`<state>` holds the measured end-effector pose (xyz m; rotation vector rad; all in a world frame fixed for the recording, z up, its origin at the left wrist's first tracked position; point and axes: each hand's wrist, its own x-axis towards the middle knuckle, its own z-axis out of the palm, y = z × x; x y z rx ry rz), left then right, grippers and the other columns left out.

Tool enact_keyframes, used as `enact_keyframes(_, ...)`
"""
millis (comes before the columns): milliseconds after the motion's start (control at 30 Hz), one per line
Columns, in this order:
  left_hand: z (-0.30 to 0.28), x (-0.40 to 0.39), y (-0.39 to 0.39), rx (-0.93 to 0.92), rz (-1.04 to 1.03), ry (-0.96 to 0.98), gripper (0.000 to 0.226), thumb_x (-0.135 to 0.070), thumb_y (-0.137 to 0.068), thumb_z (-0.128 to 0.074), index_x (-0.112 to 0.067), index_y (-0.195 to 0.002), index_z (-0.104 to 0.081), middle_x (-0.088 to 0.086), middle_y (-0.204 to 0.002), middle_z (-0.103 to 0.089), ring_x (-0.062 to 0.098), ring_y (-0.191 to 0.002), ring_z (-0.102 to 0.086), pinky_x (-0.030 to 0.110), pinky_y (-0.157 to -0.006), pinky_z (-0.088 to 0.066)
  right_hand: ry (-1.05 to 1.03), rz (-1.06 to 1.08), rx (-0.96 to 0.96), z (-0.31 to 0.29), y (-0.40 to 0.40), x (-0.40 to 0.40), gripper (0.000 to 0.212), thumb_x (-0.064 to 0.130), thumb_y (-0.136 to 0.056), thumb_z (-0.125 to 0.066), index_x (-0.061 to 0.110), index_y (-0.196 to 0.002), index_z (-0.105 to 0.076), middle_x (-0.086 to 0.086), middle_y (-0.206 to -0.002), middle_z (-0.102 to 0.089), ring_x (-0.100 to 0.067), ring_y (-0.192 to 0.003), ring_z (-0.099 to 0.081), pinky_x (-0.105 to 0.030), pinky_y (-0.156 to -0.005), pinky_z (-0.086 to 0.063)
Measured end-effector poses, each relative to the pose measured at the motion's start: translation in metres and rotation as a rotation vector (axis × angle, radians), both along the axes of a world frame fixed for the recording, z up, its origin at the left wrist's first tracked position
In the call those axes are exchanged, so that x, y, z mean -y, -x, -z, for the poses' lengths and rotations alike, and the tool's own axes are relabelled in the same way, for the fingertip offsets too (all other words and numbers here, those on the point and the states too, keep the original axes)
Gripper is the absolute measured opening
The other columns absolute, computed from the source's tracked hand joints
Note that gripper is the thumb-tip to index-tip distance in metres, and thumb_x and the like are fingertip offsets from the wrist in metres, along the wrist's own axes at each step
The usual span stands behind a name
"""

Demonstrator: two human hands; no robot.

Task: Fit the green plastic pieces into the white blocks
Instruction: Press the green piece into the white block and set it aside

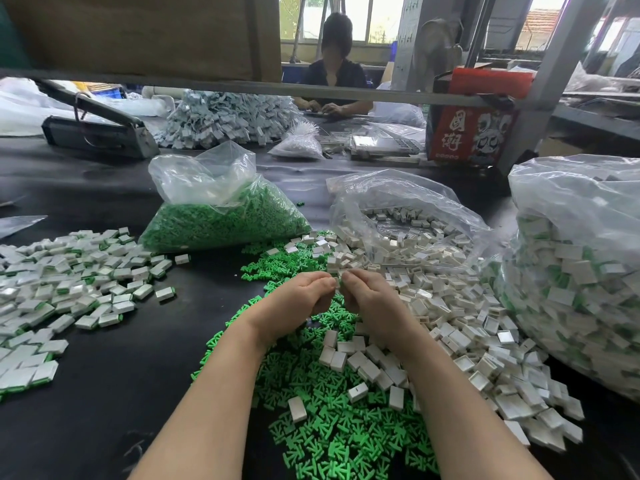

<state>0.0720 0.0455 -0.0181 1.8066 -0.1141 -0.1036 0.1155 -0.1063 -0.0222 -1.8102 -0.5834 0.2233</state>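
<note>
Two hands meet above the middle of the black table (114,375), fingertips together over the loose parts. The left hand (298,299) and the right hand (370,299) both curl inward and pinch something small between them; a sliver of white block (339,279) shows in the gap, but whether a green piece is already in it cannot be told from the head view. Which way the held block's long axis runs is too small to read.

Directly beneath and nearer the person lies the spread of loose green pieces (332,420), with loose white blocks (450,327) strewn over it and piled to the right, so the right hand is the nearer one for the next block and either hand can drop straight down for a green piece. Finished blocks (69,282) with green edges lie in a heap well to the left, on the left hand's side. Behind the work sit a bag of green pieces (221,216) and an open bag of white blocks (408,223).
</note>
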Motion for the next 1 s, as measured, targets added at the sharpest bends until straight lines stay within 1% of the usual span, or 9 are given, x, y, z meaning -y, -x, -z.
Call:
enact_keyframes(100, 0.001, 0.001, -0.001, -0.005, 0.006, 0.011, 0.045, -0.038, -0.091, -0.044, 0.004, -0.103, -0.055, 0.007, -0.081, -0.040, 0.020, -0.077, -0.036, 0.039, -0.079, -0.035, -0.022, -0.024, -0.016, -0.002, -0.001, 0.001, 0.035, 0.014, -0.103, -0.041, 0.016, -0.069, -0.049, 0.006, -0.060, -0.041, -0.008, -0.054, -0.035, -0.028, -0.056, -0.030)
enact_keyframes(233, 0.006, 0.003, -0.003, 0.012, -0.016, 0.024, 0.023, -0.025, -0.103, -0.040, -0.007, -0.099, -0.054, -0.004, -0.068, -0.040, 0.013, -0.064, -0.034, 0.036, -0.068, -0.030, 0.018, 0.026, 0.046, 0.000, 0.001, -0.002, 0.036, 0.014, -0.103, -0.042, 0.019, -0.069, -0.049, 0.005, -0.061, -0.043, -0.009, -0.055, -0.036, -0.029, -0.057, -0.031)
enact_keyframes(367, 0.008, 0.008, -0.005, 0.032, -0.069, 0.076, 0.023, -0.015, -0.106, -0.037, -0.009, -0.086, -0.048, -0.004, -0.065, -0.037, 0.011, -0.061, -0.031, 0.030, -0.060, -0.026, 0.016, 0.103, 0.091, 0.003, 0.001, -0.007, 0.039, 0.016, -0.103, -0.041, 0.020, -0.065, -0.048, 0.007, -0.058, -0.044, -0.005, -0.050, -0.036, -0.028, -0.053, -0.032)
enact_keyframes(567, 0.009, 0.010, -0.005, 0.040, -0.074, 0.092, 0.026, -0.015, -0.106, -0.037, -0.012, -0.083, -0.049, -0.004, -0.067, -0.040, 0.011, -0.063, -0.034, 0.028, -0.062, -0.029, 0.051, 0.112, 0.107, 0.003, 0.001, -0.006, 0.037, 0.016, -0.103, -0.041, 0.020, -0.067, -0.048, 0.004, -0.061, -0.045, -0.011, -0.056, -0.038, -0.035, -0.057, -0.033)
enact_keyframes(667, 0.013, 0.012, -0.007, 0.037, -0.080, 0.063, 0.028, -0.016, -0.106, -0.037, -0.011, -0.084, -0.053, -0.008, -0.064, -0.051, 0.008, -0.062, -0.044, 0.022, -0.061, -0.035, 0.126, 0.116, 0.157, 0.004, 0.003, -0.006, 0.036, 0.019, -0.104, -0.038, 0.019, -0.069, -0.049, 0.001, -0.065, -0.049, -0.015, -0.061, -0.042, -0.038, -0.061, -0.036)
enact_keyframes(733, 0.013, 0.015, -0.009, 0.038, -0.097, 0.063, 0.030, -0.014, -0.106, -0.036, -0.015, -0.086, -0.058, -0.017, -0.063, -0.062, -0.004, -0.060, -0.054, 0.012, -0.060, -0.041, 0.204, 0.126, 0.209, 0.006, 0.003, -0.007, 0.036, 0.022, -0.104, -0.035, 0.018, -0.072, -0.051, -0.002, -0.071, -0.054, -0.017, -0.066, -0.046, -0.037, -0.064, -0.036)
enact_keyframes(833, 0.012, 0.021, -0.009, 0.090, -0.162, -0.017, 0.031, -0.014, -0.105, -0.038, -0.022, -0.085, -0.060, -0.012, -0.074, -0.066, -0.008, -0.068, -0.059, 0.009, -0.065, -0.044, 0.310, 0.135, 0.267, 0.009, 0.002, -0.009, 0.035, 0.025, -0.104, -0.032, 0.019, -0.077, -0.052, -0.004, -0.079, -0.059, -0.020, -0.074, -0.051, -0.035, -0.066, -0.037)
enact_keyframes(900, 0.012, 0.025, -0.009, 0.131, -0.194, -0.093, 0.030, -0.017, -0.105, -0.038, -0.023, -0.086, -0.061, -0.005, -0.084, -0.065, 0.001, -0.077, -0.060, 0.014, -0.071, -0.047, 0.310, 0.153, 0.269, 0.010, 0.001, -0.009, 0.037, 0.032, -0.101, -0.028, 0.021, -0.074, -0.051, -0.003, -0.079, -0.059, -0.019, -0.073, -0.052, -0.034, -0.065, -0.035)
enact_keyframes(1000, 0.014, 0.031, -0.010, 0.140, -0.213, -0.101, 0.027, -0.019, -0.105, -0.037, -0.019, -0.092, -0.061, 0.003, -0.095, -0.066, 0.013, -0.090, -0.062, 0.023, -0.083, -0.048, 0.293, 0.186, 0.265, 0.012, 0.000, -0.009, 0.039, 0.039, -0.092, -0.022, 0.025, -0.068, -0.049, 0.000, -0.074, -0.059, -0.016, -0.068, -0.051, -0.033, -0.059, -0.034)
